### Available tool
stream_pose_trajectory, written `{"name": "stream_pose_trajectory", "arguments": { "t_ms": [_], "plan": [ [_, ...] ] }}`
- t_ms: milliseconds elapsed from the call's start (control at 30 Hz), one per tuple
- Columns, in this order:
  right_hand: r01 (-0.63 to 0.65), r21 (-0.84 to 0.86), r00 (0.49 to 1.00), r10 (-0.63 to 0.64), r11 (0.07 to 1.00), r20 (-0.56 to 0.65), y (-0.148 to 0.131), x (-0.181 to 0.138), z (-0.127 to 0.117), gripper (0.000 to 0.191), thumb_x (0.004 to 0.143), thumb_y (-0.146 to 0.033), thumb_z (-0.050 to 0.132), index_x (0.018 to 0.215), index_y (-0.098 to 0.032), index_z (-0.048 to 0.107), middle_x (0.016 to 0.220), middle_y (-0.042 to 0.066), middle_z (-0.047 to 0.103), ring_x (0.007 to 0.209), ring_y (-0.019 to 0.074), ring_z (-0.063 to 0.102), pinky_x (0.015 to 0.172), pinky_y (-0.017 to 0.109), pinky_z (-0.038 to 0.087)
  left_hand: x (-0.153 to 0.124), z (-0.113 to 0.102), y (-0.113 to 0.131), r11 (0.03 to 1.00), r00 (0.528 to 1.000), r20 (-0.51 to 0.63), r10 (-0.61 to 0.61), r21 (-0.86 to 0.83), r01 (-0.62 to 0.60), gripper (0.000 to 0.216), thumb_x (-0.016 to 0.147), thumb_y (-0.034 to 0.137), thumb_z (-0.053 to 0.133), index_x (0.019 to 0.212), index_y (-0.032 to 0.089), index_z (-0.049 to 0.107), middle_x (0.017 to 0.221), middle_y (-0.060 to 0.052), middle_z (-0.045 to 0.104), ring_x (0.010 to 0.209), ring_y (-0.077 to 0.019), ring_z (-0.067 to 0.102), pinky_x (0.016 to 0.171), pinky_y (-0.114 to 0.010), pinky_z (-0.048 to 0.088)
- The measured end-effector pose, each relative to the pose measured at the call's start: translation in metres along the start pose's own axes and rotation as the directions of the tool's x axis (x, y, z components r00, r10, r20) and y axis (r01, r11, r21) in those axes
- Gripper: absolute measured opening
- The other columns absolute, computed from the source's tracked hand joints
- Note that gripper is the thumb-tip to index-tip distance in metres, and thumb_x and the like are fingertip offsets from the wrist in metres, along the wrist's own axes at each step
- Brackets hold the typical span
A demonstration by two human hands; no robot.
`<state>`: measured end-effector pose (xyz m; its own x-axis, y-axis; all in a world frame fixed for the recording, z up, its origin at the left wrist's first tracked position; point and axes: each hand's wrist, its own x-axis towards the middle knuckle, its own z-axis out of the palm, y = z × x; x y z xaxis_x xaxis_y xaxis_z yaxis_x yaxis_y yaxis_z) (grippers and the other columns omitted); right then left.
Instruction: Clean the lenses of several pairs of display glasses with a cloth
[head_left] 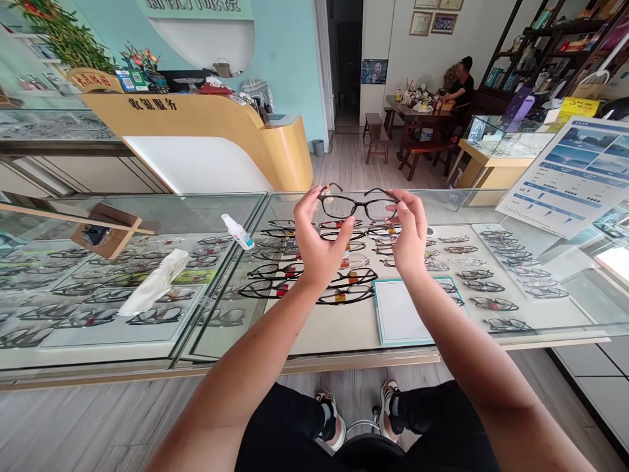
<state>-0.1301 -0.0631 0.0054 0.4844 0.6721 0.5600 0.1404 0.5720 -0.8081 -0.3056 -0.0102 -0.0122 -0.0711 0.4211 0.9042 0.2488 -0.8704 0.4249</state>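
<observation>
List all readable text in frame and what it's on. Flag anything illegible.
"收银服务": on the wooden counter.
Wall sign: cut off at the top edge, not safely readable.
Too small or blurred: wooden plaque, blue card, green card, white bottle, printed sheet, yellow box.
Held glasses: nothing legible.

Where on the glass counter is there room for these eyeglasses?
Bare top glass shows between left forearm and teal-edged board, and between right forearm and information sign. Farther left is crowded: white bottle, cloth, wooden stand.
</observation>
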Motion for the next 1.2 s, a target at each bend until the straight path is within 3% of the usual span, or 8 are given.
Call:
{"name": "stream_pose_trajectory", "arguments": {
  "t_ms": [133,333,567,767,900,1067,1200],
  "plan": [
    [0.039,0.026,0.999,-0.04,0.999,0.029,-0.003,-0.001,-0.001,0.038,0.11,-0.06,0.059,0.133,-0.033,0.075,0.15,0.008,0.078,0.135,0.0307,0.073,0.114,0.052,0.06,0.001,-0.002,0.002,0.995,0.997,-0.015,0.07,0.067,-0.069,0.071,0.109,0.061,0.077,0.165,0.029,0.047,0.164,-0.018,0.062,0.158,-0.0352,0.063,0.133,-0.056,0.055],
    [0.048,0.004,0.999,-0.048,0.999,-0.022,-0.007,-0.004,0.0,0.033,0.109,-0.057,0.062,0.126,-0.031,0.075,0.138,0.009,0.08,0.121,0.0292,0.074,0.105,0.049,0.062,0.001,0.0,0.001,0.999,0.999,0.034,-0.013,-0.036,0.014,0.073,0.107,0.063,0.08,0.164,0.031,0.048,0.162,-0.016,0.062,0.154,-0.0348,0.068,0.135,-0.056,0.054],
    [0.076,0.084,0.996,-0.079,0.994,0.044,-0.014,-0.008,0.003,0.035,0.111,-0.058,0.057,0.12,-0.029,0.075,0.126,0.01,0.086,0.118,0.0308,0.079,0.105,0.051,0.063,0.002,0.005,0.004,0.988,0.995,0.077,-0.068,-0.132,0.078,0.063,0.11,0.06,0.078,0.158,0.031,0.049,0.159,-0.015,0.065,0.148,-0.0313,0.074,0.131,-0.053,0.058],
    [0.046,0.058,0.997,-0.05,0.997,0.062,-0.007,-0.007,0.001,0.04,0.113,-0.053,0.05,0.122,-0.027,0.079,0.121,0.01,0.087,0.105,0.0291,0.082,0.098,0.049,0.061,0.0,0.005,0.007,0.989,0.992,0.073,-0.105,-0.099,0.112,0.064,0.108,0.063,0.079,0.154,0.027,0.052,0.156,-0.017,0.069,0.145,-0.0297,0.074,0.129,-0.05,0.06],
    [0.056,0.027,0.994,-0.059,0.998,0.096,-0.006,-0.004,-0.002,0.041,0.115,-0.051,0.047,0.13,-0.028,0.078,0.126,0.011,0.087,0.119,0.032,0.082,0.102,0.05,0.061,-0.001,0.001,0.004,0.992,0.991,0.065,-0.116,-0.04,0.119,0.066,0.107,0.061,0.082,0.155,0.026,0.054,0.156,-0.017,0.07,0.141,-0.0303,0.076,0.123,-0.05,0.061],
    [0.246,-0.182,0.967,-0.23,0.952,0.106,-0.016,0.006,-0.012,0.03,0.116,-0.048,0.057,0.134,-0.034,0.077,0.147,0.009,0.081,0.137,0.0326,0.073,0.116,0.054,0.055,0.003,-0.007,-0.001,0.995,0.998,0.058,-0.036,0.099,0.03,0.067,0.105,0.054,0.085,0.159,0.026,0.055,0.153,-0.016,0.072,0.144,-0.0332,0.073,0.121,-0.052,0.06],
    [0.409,-0.326,0.904,-0.33,0.853,0.271,-0.019,0.011,-0.016,0.018,0.112,-0.043,0.069,0.12,-0.034,0.083,0.146,0.007,0.081,0.141,0.0346,0.07,0.122,0.059,0.05,0.006,-0.008,-0.001,0.981,0.99,0.104,0.097,0.16,-0.113,0.067,0.104,0.051,0.086,0.159,0.027,0.057,0.153,-0.016,0.072,0.148,-0.035,0.07,0.127,-0.054,0.057]
  ]
}}
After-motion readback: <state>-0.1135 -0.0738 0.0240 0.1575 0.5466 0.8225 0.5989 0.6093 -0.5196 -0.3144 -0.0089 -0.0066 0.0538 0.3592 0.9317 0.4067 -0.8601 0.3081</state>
